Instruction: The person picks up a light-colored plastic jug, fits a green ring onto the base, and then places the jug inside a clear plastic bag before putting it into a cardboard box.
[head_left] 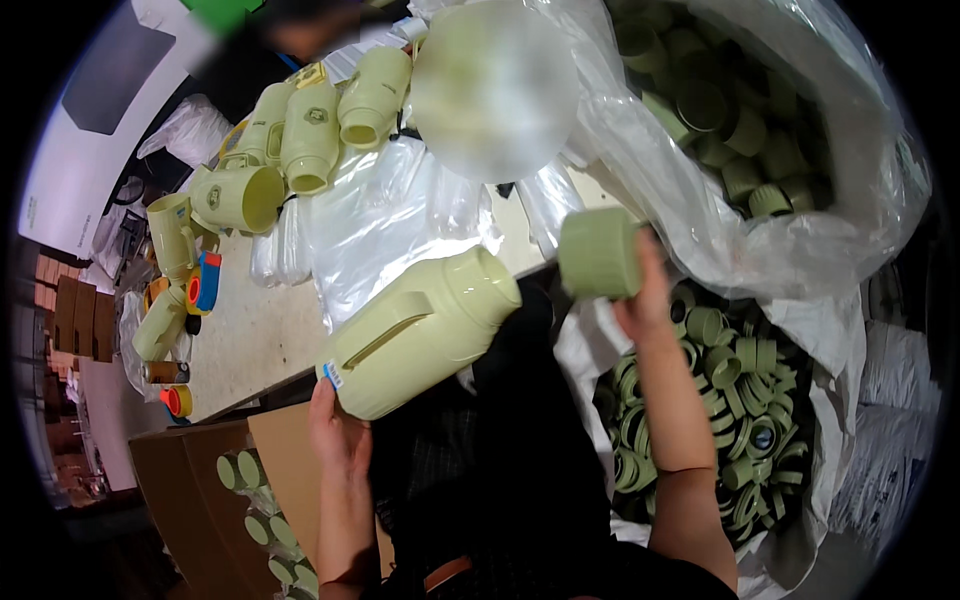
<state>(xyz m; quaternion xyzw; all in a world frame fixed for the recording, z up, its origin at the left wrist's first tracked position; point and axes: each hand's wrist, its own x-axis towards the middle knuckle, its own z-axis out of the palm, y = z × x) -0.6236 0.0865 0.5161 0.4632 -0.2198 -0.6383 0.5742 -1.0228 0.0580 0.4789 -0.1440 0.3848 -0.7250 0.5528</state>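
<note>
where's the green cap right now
In the head view, right of centre: the green cap is held up in the right hand, beside the mouth of the pale green jug.

Factory packing or assembly station, small scale. Evidence: many identical pale green jugs piled on a worktop; two big clear plastic sacks full of matching green caps; loose plastic bags spread over the worktop; open cardboard box below, holding more jugs in rows; tape rolls at the worktop's left edge.
</note>
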